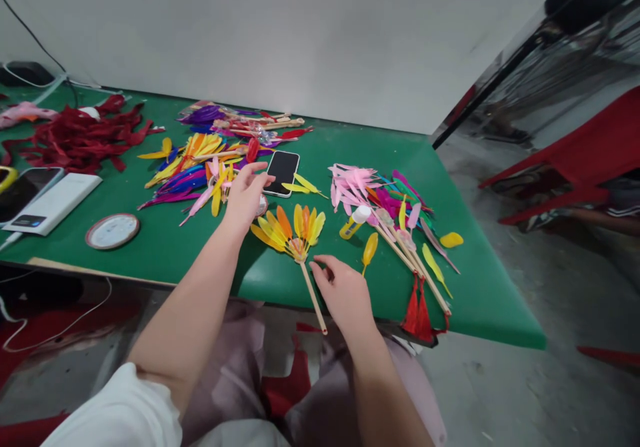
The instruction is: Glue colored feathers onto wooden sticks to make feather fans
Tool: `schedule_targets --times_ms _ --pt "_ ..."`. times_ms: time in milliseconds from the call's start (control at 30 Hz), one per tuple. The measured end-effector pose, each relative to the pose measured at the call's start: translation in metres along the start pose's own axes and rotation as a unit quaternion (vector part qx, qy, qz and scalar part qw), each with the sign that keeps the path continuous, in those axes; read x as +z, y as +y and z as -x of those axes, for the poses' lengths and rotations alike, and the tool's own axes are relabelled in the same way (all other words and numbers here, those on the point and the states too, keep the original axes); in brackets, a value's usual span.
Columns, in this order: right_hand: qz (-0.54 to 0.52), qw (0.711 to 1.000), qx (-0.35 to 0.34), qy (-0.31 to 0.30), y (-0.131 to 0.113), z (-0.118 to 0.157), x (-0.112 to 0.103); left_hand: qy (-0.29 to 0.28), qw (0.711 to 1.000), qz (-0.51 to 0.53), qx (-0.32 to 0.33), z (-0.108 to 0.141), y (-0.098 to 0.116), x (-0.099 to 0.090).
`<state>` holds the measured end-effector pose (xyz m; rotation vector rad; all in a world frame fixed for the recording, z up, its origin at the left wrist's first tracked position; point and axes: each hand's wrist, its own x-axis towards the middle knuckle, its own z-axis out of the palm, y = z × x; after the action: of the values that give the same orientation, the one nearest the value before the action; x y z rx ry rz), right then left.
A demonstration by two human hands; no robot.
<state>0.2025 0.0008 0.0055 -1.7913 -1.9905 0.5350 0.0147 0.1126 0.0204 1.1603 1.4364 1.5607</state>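
Note:
A feather fan [297, 233] with yellow and orange feathers and a pale wooden handle lies in front of me, its handle end past the table edge. My right hand [346, 295] is just right of the handle, fingers loosely bent and apart, with nothing seen in them. Above the fan, my left hand [243, 197] reaches toward a smartphone [283, 172], fingers parted and no held item visible. Partly hidden below that hand is a small round item [262, 205]. Two yellow feathers [306, 185] lie by the phone. A yellow glue bottle [355, 223] with a white cap rests right of the fan.
On the right, pink feathers [353, 185] lie near fans with red tassels [419, 312]. To the left are mixed colored feathers [193, 167], dark red ribbons [83, 133], a round lid [113, 231] and a white power bank [55, 203]. A wall [280, 40] borders the green table [480, 287].

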Motion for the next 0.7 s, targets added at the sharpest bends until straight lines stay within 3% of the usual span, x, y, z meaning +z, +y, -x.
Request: schedule_targets --times_ms 133,333,500,700 --pt "0.039 0.996 -0.070 0.025 0.000 -0.003 0.008 -0.065 0.982 -0.172 0.048 0.003 -0.009 0.006" --pt "0.099 0.988 -0.112 0.026 0.000 -0.011 0.022 -0.200 0.889 -0.381 0.154 0.010 -0.015 0.016" --pt "0.121 0.986 -0.110 0.023 -0.002 -0.014 0.024 -0.226 0.851 -0.437 0.184 0.011 -0.018 0.021" --pt "0.118 0.987 -0.109 0.014 -0.001 -0.015 0.023 -0.246 0.847 -0.435 0.182 0.009 -0.021 0.024"
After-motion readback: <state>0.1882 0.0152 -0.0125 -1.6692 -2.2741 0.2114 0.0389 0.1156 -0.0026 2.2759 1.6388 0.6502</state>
